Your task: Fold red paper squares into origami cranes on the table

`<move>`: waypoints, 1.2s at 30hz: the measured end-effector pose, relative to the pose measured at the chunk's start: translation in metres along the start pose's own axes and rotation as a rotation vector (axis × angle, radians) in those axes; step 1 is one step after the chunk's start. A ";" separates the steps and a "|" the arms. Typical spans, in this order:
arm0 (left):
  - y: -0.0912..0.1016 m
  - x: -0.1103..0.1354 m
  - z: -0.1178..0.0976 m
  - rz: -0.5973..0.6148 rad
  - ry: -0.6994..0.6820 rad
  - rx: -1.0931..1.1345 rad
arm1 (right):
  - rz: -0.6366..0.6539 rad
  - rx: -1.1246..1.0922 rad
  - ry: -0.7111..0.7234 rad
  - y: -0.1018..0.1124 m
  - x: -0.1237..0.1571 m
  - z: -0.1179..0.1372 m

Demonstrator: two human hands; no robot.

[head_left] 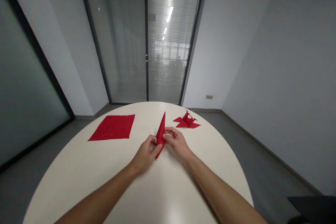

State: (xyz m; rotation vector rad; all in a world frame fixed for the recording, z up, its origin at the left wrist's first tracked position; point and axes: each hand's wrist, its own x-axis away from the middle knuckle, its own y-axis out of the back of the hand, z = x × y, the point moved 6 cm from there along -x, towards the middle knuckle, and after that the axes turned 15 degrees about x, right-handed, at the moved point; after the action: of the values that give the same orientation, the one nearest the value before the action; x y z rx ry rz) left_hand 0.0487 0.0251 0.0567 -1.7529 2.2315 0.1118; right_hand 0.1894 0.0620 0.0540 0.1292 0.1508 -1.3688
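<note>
A narrow, pointed piece of folded red paper (161, 132) lies on the round white table (78, 175), tip pointing away from me. My left hand (146, 154) pinches its near left edge with thumb and fingers. My right hand (177, 141) pinches the right edge at about the same height. Both hands are closed on the paper.
A flat square sheet of red paper (112, 127) lies on the table to the far left. A finished red paper crane (187, 121) sits at the far right. Beyond the table are glass doors with blinds (147, 38) and grey walls. A dark object (313, 207) shows at bottom right.
</note>
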 end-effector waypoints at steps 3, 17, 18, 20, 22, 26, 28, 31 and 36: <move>0.001 -0.001 -0.002 -0.006 -0.022 -0.008 | -0.022 -0.014 0.001 0.004 -0.003 -0.003; 0.008 -0.004 -0.004 -0.094 -0.026 0.045 | 0.029 0.099 0.008 0.001 0.001 0.001; 0.009 -0.005 -0.004 -0.105 -0.028 0.045 | 0.036 0.088 0.004 0.001 0.002 0.002; 0.011 -0.005 -0.003 -0.132 -0.033 0.049 | 0.033 0.057 0.002 0.001 0.002 0.003; 0.014 -0.006 0.000 -0.153 -0.023 0.058 | 0.023 0.042 0.012 0.002 0.003 0.003; 0.020 -0.007 0.004 -0.192 -0.007 0.043 | 0.064 0.114 -0.005 0.002 0.003 0.000; 0.024 -0.008 0.004 -0.214 -0.016 0.017 | 0.097 0.160 -0.029 0.002 0.003 -0.002; 0.026 -0.008 0.007 -0.207 0.022 0.015 | 0.133 0.198 -0.047 0.003 0.003 -0.004; 0.028 -0.009 0.010 -0.197 0.040 0.022 | 0.144 0.231 -0.043 0.006 0.003 -0.006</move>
State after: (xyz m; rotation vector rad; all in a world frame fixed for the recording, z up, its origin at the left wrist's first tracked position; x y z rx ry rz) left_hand 0.0256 0.0433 0.0468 -1.9666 2.0640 0.0090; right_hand 0.1956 0.0612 0.0473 0.2984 -0.0529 -1.2412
